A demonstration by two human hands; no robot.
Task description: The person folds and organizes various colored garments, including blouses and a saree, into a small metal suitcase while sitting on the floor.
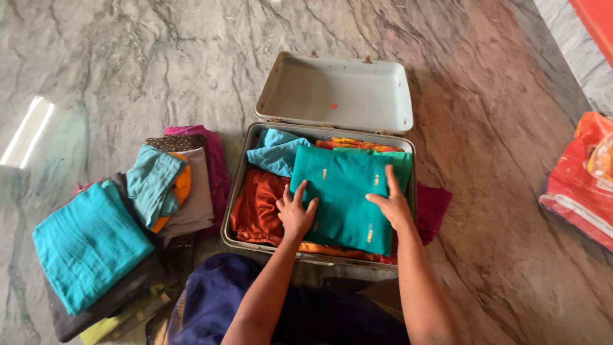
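The folded teal cloth [345,195] lies on top of the clothes in the open metal trunk [239,191]. The left hand [295,214] and right hand [393,204] press it flat, fingers spread. It looks soft, light and floppy; the folded edges seem the best hold.

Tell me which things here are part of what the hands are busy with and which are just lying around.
In use:
left hand and right hand, flat on the folded teal cloth
open metal trunk
rust-orange cloth inside it

Lying about:
stack of folded clothes on the floor
red plastic bag
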